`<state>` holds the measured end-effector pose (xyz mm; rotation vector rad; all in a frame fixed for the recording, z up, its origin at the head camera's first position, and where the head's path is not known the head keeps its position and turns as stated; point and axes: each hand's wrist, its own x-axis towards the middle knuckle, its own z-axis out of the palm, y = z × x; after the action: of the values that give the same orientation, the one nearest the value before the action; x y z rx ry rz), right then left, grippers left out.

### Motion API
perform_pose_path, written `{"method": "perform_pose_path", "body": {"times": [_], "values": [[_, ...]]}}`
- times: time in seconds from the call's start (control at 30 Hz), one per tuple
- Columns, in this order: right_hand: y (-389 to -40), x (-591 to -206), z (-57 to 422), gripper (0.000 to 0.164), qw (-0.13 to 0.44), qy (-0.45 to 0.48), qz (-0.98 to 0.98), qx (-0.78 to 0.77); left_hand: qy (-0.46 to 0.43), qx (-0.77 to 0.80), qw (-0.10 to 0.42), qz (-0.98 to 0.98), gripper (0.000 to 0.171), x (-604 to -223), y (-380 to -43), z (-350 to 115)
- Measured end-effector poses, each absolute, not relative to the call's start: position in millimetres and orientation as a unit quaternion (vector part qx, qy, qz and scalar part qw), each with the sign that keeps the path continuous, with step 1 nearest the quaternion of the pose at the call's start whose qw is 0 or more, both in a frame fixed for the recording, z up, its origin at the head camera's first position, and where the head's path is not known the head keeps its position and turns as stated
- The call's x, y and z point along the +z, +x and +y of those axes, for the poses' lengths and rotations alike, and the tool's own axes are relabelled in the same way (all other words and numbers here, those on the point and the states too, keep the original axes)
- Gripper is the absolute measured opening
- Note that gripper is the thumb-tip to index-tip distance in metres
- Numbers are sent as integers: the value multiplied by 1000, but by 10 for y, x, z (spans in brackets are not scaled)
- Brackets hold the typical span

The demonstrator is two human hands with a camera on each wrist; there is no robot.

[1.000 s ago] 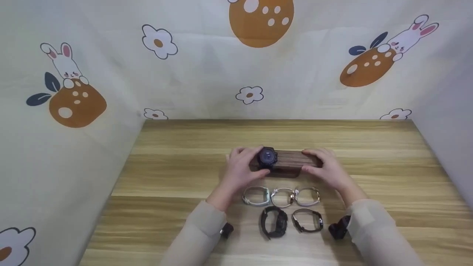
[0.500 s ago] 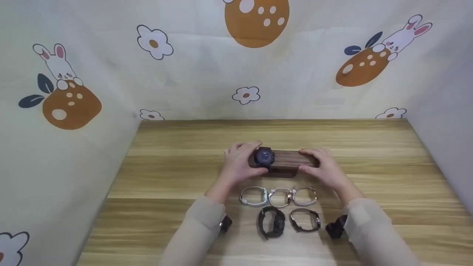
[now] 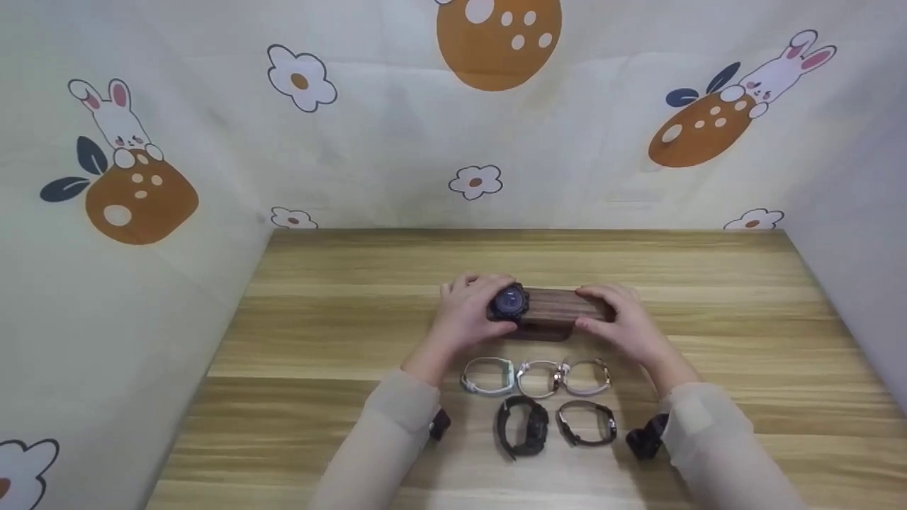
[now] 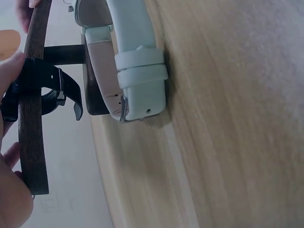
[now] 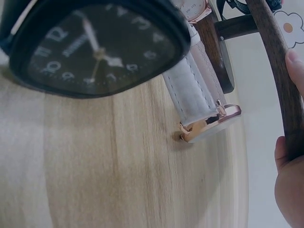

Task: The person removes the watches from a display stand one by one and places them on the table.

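A dark wooden watch stand (image 3: 563,304) with a raised crossbar stands mid-table. Round the left part of its bar hangs a black wristwatch (image 3: 510,301), face up. In the left wrist view, the end of its strap (image 4: 71,90) sticks out below the bar. My left hand (image 3: 464,312) holds this watch on the bar, fingers at the far side and thumb at the near side. My right hand (image 3: 631,326) grips the bar's right end between thumb and fingers. The right wrist view shows that thumb and part of the palm against the bar (image 5: 285,95).
Nearer me lie a mint-strapped watch (image 3: 489,375), two pale-strapped watches (image 3: 540,379) (image 3: 587,377), a chunky black watch (image 3: 523,426) and a slim dark-strapped watch (image 3: 588,423). Patterned cloth (image 3: 382,142) walls the table (image 3: 340,319) at the back and sides.
My left hand's fingers have shifted slightly to the right over the black watch. The right hand keeps its grip on the bar, and the stand stays in place.
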<state>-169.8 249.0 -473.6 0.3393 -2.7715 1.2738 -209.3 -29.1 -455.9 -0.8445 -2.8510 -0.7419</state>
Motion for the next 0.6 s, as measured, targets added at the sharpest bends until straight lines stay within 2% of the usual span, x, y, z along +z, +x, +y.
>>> {"method": "perform_pose_path", "body": {"times": [0.6], "values": [[-1702,-4730,2489,54,49,120,-902,411,-263,-247,49,-931,70,-4563,-2103,-386]]}}
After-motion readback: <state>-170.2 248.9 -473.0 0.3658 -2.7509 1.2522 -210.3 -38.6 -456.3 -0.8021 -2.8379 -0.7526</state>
